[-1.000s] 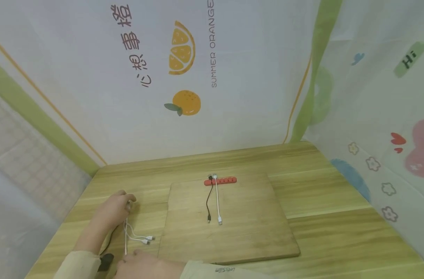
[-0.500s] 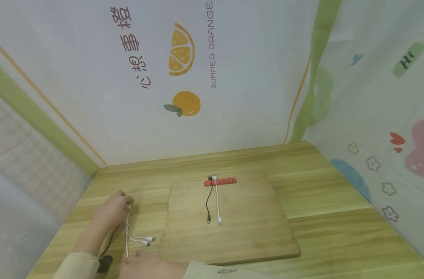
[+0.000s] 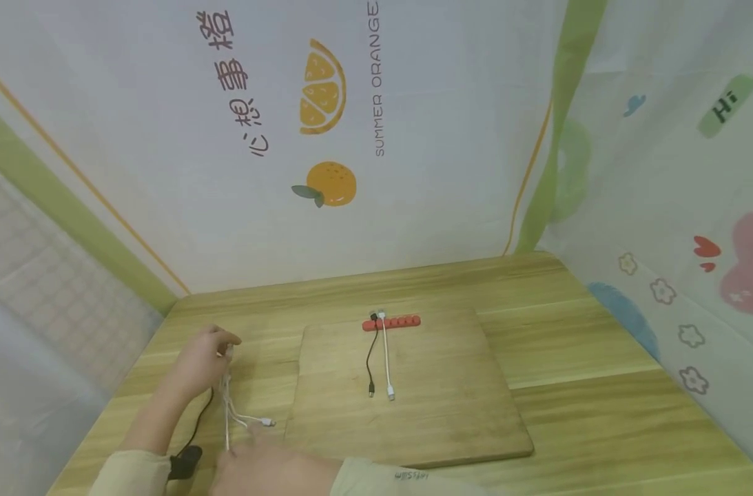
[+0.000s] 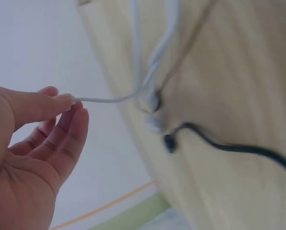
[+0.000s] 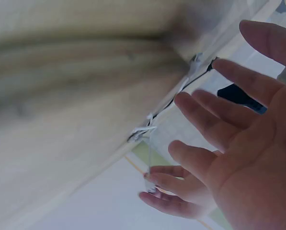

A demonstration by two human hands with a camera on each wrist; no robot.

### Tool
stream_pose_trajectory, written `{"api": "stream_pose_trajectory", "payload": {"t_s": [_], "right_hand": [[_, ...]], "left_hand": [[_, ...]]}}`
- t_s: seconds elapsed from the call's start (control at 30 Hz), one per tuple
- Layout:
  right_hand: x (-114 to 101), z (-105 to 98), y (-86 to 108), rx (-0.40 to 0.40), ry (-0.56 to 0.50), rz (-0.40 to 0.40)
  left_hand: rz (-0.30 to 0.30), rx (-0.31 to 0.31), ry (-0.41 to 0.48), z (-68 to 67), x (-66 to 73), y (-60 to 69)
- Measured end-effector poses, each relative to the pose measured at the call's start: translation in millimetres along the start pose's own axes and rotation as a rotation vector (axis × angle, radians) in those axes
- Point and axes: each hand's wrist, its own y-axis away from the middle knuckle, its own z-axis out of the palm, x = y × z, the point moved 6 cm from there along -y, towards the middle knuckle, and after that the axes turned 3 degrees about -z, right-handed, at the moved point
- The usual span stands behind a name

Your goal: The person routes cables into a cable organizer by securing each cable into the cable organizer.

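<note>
My left hand (image 3: 202, 362), at the left of the table, pinches the end of a thin white cable (image 4: 104, 100) between thumb and fingertips, raised off the wood. Other white cables hang together below it, and a white plug (image 3: 267, 421) lies to their right. My right hand (image 5: 257, 143) has its fingers spread apart, holding nothing, just over the near end of these cables. Beside the left forearm lies a black cable (image 3: 198, 421) running to a black block (image 3: 186, 461). The black cable's small plug (image 4: 169, 143) shows in the left wrist view.
A wooden board (image 3: 438, 406) lies mid-table. On its far edge sits a red cable holder (image 3: 404, 321) with a short black cable (image 3: 368, 362) and a white cable (image 3: 386, 358) in its left slots. Printed white cloth (image 3: 426, 172) hangs behind and at the sides.
My left hand has risen slightly, lifting the white cable's end. My right hand has shifted a little right and now covers one of the white plugs that showed before.
</note>
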Motion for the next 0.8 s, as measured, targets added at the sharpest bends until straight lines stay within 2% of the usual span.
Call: {"api": "stream_pose_trajectory", "payload": {"t_s": [0.1,0.2,0.27,0.37,0.43,0.53,0.67,0.73,0.8], "right_hand": [[3,-7,3.2,0.055,0.106,0.028],[11,-14,6.0,0.092,0.139,0.114],[18,-17,7.4,0.09,0.105,0.182],[31,-24,11.1,0.131,0.039,0.296],[39,-31,14.8,0.165,0.047,0.345],[50,-40,21.1,0.224,0.055,0.374],[63,-46,28.5,0.253,0.001,0.403],[68,-47,32.6,0.266,-0.037,0.421],[73,-47,37.0,0.27,-0.043,0.431]], "left_hand": [[0.043,0.05,0.015,-11.9,13.0,3.2],[0.067,0.07,0.032,-23.8,27.6,7.2],[0.084,0.088,0.032,-32.0,37.2,10.4],[0.125,0.126,0.034,-44.7,52.2,14.9],[0.151,0.158,0.026,-53.7,62.9,18.8],[0.203,0.214,-0.001,-67.2,80.2,24.5],[0.324,0.316,-0.035,-81.8,106.2,33.3],[0.388,0.361,-0.025,-87.9,118.8,36.6],[0.423,0.375,0.011,-93.2,129.7,38.6]]}}
